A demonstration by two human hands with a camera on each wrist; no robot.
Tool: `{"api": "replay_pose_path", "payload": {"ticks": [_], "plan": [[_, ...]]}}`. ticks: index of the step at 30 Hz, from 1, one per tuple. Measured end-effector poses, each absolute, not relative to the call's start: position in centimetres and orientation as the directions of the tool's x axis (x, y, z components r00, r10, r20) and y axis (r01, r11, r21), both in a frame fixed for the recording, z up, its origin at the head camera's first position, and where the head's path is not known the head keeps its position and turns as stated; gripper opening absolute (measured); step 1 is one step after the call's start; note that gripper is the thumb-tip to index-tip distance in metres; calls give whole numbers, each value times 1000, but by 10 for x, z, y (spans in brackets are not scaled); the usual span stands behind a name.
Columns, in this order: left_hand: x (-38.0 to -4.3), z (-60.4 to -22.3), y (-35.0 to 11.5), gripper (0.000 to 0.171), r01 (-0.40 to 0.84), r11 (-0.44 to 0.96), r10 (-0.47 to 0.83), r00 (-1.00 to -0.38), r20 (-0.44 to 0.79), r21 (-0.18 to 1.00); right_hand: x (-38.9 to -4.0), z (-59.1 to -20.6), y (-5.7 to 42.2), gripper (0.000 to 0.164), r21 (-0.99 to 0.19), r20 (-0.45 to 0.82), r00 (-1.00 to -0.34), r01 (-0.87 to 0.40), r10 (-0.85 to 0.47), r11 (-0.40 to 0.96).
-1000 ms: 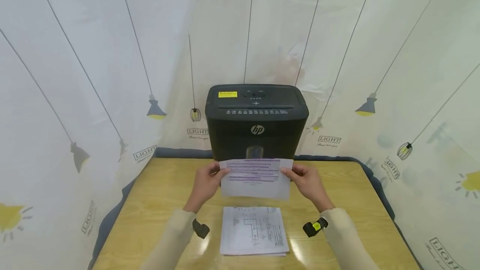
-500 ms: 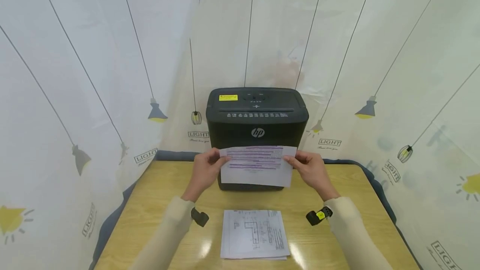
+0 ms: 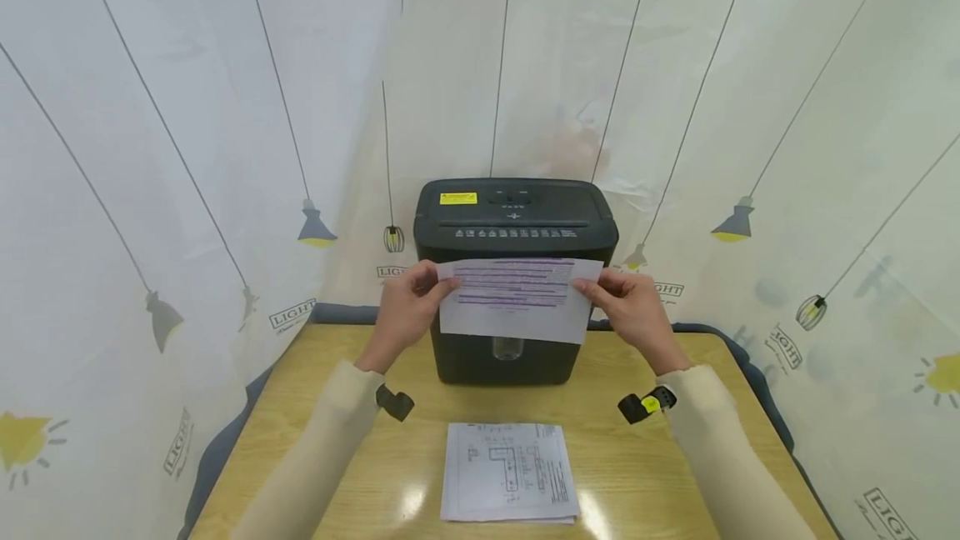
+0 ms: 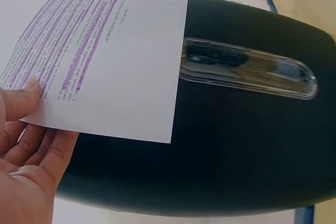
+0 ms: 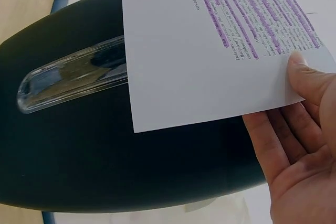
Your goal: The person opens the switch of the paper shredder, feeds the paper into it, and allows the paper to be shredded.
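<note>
A white sheet of paper (image 3: 513,323), printed and marked with purple highlighter lines, is held up by its two side edges in front of the black HP paper shredder (image 3: 517,361). My left hand (image 3: 407,307) pinches the left edge, thumb on the near face and fingers behind. On the right edge my right hand (image 3: 633,311) grips it the same way. The sheet covers the middle of the shredder's front, below its top panel. In the left wrist view the paper (image 4: 142,98) stands in front of the shredder's clear window (image 4: 252,69); the right wrist view shows the same from the other side.
A stack of printed papers (image 3: 510,473) with a drawing on top lies on the wooden table (image 3: 315,407), nearer than the shredder. Behind the table hangs a pale curtain (image 3: 547,57) printed with lamps. A yellow label (image 3: 458,198) is on the shredder's top.
Both hands have raised the sheet from low before the shredder's base to just under its top panel. The shredder's lower front and window now show beneath the sheet.
</note>
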State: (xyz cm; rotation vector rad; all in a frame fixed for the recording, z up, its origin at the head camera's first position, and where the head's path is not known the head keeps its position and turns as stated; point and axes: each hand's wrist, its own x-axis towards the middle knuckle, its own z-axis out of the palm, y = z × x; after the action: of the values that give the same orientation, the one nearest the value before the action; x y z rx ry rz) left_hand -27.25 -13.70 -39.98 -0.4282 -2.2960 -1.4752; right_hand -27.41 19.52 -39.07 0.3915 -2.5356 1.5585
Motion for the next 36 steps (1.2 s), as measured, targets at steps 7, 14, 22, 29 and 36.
{"api": "replay_pose_path", "payload": {"ticks": [7, 14, 22, 29, 36], "plan": [[-280, -371, -136, 11, 498, 391, 78, -856, 511, 774, -280, -362, 197, 37, -858, 281, -950, -312, -135, 408], [-289, -343, -135, 11, 529, 380, 95, -838, 537, 759, -284, -331, 198, 36, -849, 327, -937, -349, -124, 396], [-299, -315, -130, 13, 533, 356, 107, -839, 533, 768, -291, -304, 203, 38, -842, 361, -929, -360, -78, 402], [-311, -290, -130, 14, 544, 372, 94, -828, 553, 752, -300, -283, 202, 40, -848, 380, -921, -382, -82, 366], [-324, -271, -129, 14, 557, 379, 99, -819, 566, 739, -311, -263, 202, 41, -859, 369, -927, -368, -69, 356]]}}
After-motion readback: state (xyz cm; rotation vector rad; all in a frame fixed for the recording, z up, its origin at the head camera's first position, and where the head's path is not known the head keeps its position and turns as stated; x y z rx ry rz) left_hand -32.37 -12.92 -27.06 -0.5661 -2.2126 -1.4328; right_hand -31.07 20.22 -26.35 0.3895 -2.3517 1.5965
